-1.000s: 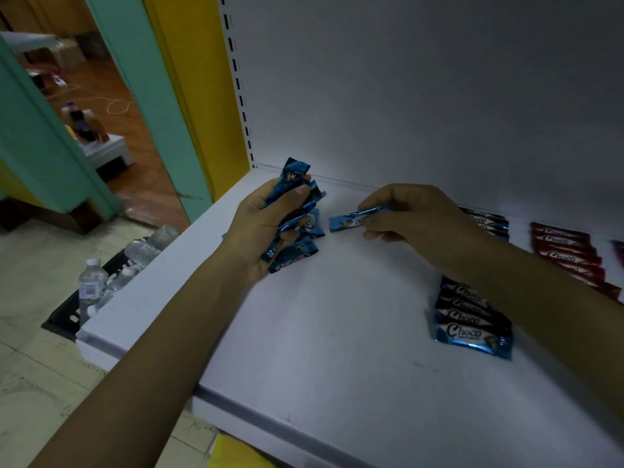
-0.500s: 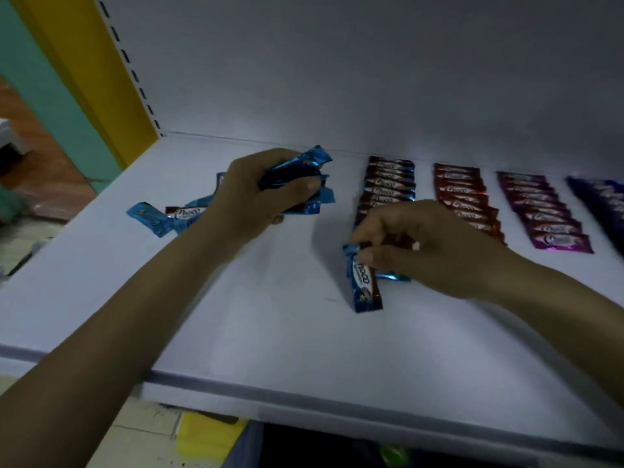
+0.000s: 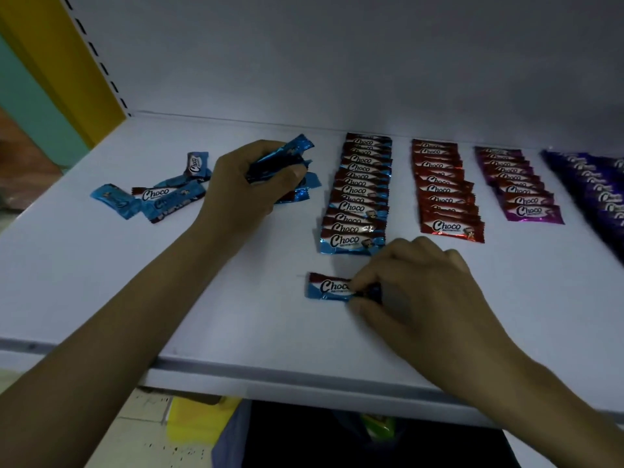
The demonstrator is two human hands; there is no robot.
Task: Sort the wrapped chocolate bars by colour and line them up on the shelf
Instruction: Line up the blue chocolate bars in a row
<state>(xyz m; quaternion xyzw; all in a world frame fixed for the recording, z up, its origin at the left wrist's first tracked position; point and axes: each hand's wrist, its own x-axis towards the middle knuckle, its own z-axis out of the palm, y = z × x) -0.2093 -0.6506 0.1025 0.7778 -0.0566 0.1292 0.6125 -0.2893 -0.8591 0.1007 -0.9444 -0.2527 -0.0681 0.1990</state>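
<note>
We record the shelf (image 3: 169,298) as a white board with a pale back panel (image 3: 337,62) behind it.

The left hand (image 3: 250,184) sits over the far part of the shelf, left of centre. Its fingers and thumb are curled round a bunch of blue-wrapped bars (image 3: 283,157), and several wrapper ends stick out past the fingertips to the right.

The right hand (image 3: 429,292) is nearer the front edge, right of centre. Its thumb and fingertips pinch the right end of a single blue bar (image 3: 329,287). This bar lies flat on the shelf, label up, with its length running left to right. It sits just near of the blue row (image 3: 358,197), with a strip of bare shelf between them.

The blue row runs from near to far, bars overlapping, labels up. To its right we note a red row (image 3: 445,190), then a magenta row (image 3: 520,184), then a dark violet row (image 3: 601,190) partly cut off at the right edge. The rows stand apart from one another.

Left of the left hand lies a loose heap of blue bars (image 3: 162,197), at differing angles and some overlapping. A yellow upright (image 3: 50,55) stands at the far left corner.
</note>
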